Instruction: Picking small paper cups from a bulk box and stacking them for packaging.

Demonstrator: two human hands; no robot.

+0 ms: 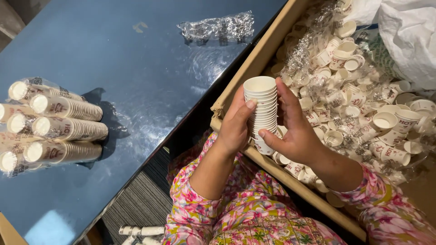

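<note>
Both hands grip one upright stack of small paper cups (261,111) over the near edge of a cardboard box (254,63): the left hand (236,124) wraps its left side, the right hand (295,131) its right, hiding the stack's bottom. Loose cups (363,104) fill the box, blurred by plastic wrap, and wrapped cup sleeves (50,127) lie far left on the blue table (136,81), cut by the frame edge.
</note>
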